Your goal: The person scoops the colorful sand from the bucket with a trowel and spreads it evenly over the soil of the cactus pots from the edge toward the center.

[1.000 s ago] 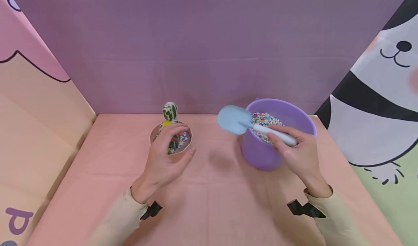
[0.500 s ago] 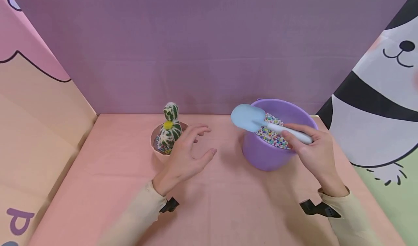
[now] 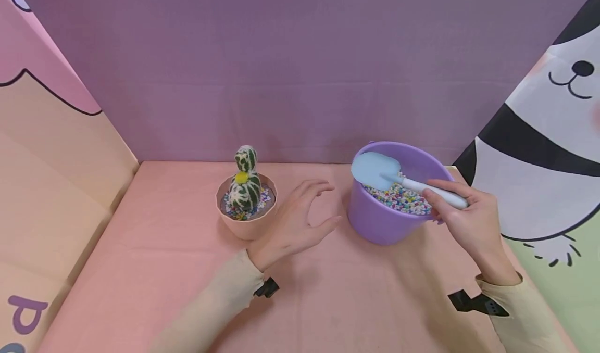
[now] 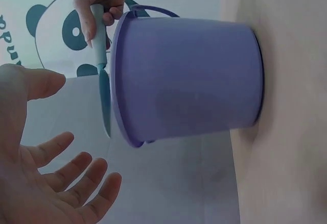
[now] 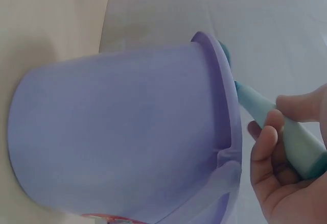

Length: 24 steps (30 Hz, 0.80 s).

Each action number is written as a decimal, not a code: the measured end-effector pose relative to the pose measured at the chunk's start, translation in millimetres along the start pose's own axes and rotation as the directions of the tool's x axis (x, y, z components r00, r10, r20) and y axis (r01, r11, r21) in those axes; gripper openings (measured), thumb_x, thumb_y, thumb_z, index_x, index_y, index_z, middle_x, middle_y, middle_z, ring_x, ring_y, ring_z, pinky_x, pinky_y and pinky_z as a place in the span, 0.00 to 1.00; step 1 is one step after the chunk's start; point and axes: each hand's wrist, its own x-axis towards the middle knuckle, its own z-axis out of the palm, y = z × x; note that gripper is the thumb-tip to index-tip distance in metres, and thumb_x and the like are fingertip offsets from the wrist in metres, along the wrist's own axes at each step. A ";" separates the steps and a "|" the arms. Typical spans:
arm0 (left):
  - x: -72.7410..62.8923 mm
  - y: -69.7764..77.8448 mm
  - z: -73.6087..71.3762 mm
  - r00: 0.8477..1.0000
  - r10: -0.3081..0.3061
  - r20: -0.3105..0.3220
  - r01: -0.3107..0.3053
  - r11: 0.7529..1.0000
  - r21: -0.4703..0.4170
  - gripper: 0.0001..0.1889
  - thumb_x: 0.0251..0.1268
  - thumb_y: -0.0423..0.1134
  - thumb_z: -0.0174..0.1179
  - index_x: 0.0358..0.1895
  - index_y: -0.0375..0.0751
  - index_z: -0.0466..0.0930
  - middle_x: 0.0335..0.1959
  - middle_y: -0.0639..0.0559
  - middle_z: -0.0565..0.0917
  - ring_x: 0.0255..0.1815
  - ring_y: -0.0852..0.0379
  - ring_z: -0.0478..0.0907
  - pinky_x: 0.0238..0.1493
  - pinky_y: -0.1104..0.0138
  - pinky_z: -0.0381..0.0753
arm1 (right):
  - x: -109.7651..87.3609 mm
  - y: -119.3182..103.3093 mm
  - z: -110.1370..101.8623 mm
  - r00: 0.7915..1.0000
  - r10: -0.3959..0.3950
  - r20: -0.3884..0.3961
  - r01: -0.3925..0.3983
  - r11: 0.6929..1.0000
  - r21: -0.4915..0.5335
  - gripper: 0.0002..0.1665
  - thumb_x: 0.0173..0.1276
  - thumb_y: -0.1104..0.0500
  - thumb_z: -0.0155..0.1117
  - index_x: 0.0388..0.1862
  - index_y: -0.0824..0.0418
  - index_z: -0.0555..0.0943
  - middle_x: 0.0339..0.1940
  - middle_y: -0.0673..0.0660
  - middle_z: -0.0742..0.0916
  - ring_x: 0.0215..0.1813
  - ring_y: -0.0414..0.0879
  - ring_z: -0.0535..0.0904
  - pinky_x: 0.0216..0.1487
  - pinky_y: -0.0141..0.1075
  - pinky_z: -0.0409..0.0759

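Observation:
My right hand (image 3: 473,217) grips the white handle of a toy shovel (image 3: 375,171) with a light blue blade. The shovel lies across the opening of a purple bucket (image 3: 382,228), close over its rim in the left wrist view. Inside the bucket are small multicoloured pebbles (image 3: 405,199). My left hand (image 3: 295,220) is between the pot and the bucket, fingers spread in a loose curve with nothing in them. In the left wrist view the left hand's fingers (image 4: 82,183) point toward the bucket. Behind the left hand stands a cactus (image 3: 246,189) in a pink pot (image 3: 244,229).
Pebbles also lie around the cactus base. A pink cloth (image 3: 164,269) covers the table. A purple backdrop (image 3: 300,72) rises at the back, with a panda print (image 3: 544,176) on the right panel. The bucket's handle (image 5: 204,196) hangs down its side.
My left hand has moved right, off from over the cactus pot and toward the bucket. The right hand has shifted right with the shovel, whose blade now overlaps the bucket's opening.

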 end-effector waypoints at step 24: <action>44.5 -1.3 64.3 1.000 -0.011 -0.026 0.009 0.998 -0.055 0.41 0.71 0.56 0.67 0.84 0.56 0.64 0.82 0.58 0.70 0.83 0.60 0.65 0.82 0.55 0.69 | -7.7 13.3 -19.7 1.000 0.000 0.022 0.008 0.918 -0.397 0.19 0.72 0.49 0.74 0.53 0.60 0.92 0.28 0.25 0.83 0.27 0.32 0.75 0.24 0.31 0.72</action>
